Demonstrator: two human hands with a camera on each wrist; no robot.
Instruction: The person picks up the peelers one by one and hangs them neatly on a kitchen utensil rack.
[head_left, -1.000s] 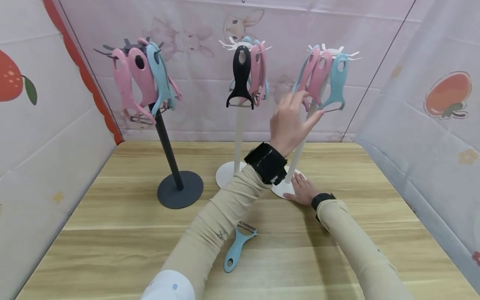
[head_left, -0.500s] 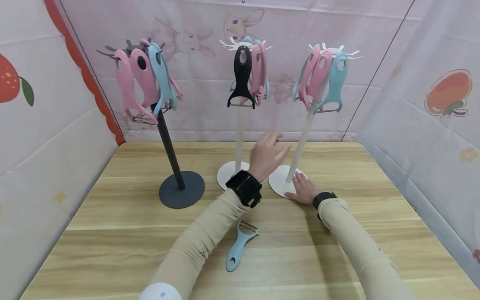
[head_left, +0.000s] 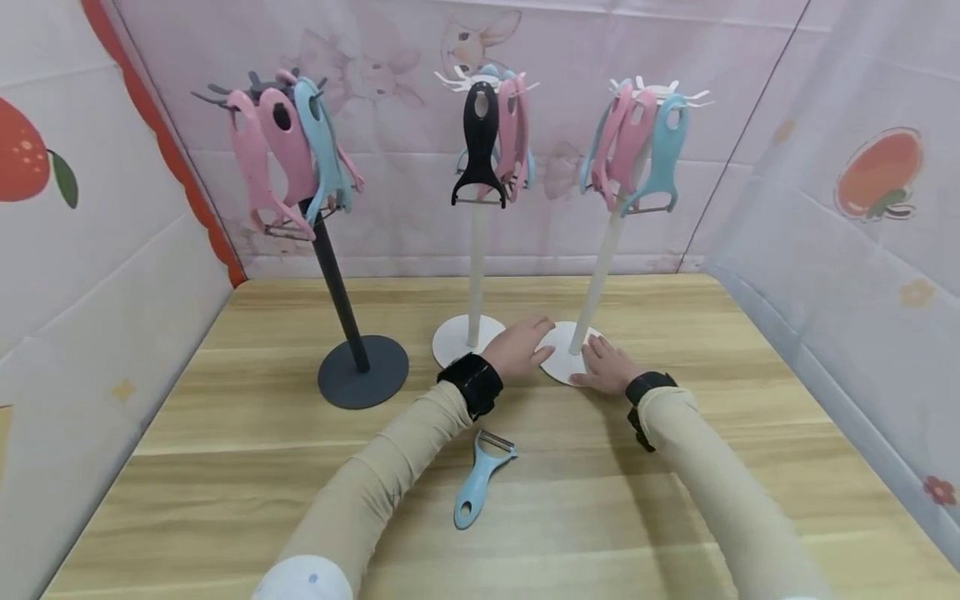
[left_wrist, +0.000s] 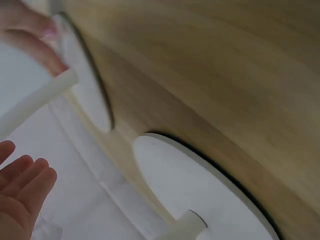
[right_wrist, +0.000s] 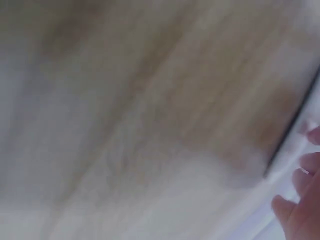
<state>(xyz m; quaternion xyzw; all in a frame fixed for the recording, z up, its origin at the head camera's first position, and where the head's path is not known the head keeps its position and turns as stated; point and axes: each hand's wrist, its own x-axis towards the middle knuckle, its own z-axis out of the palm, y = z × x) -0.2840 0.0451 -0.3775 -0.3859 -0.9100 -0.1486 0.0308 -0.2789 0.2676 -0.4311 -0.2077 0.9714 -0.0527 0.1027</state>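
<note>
In the head view my left hand [head_left: 517, 348] is low over the table, fingers loosely extended, between two white stand bases and holding nothing. The left wrist view shows its fingers [left_wrist: 37, 187] relaxed, apart from the right white stand's pole [left_wrist: 40, 102]. My right hand [head_left: 609, 367] rests with spread fingers on the round base of the right white stand [head_left: 597, 287], just beside its pole. Pink peelers [head_left: 630, 146] and a blue peeler [head_left: 666, 150] hang from that stand's top hooks. Another blue peeler [head_left: 477, 490] lies on the table, nearer me. The right wrist view is blurred.
The middle white stand [head_left: 477, 258] carries a black peeler [head_left: 480, 137] and pink and blue ones. At left, a dark grey stand [head_left: 363, 379] holds pink and blue peelers. A printed cloth [head_left: 570, 50] walls the wooden table [head_left: 225, 467] behind and at the sides.
My left hand has come down from beside the peelers on the right stand to low between the white bases. My right hand has stayed at the right stand's base.
</note>
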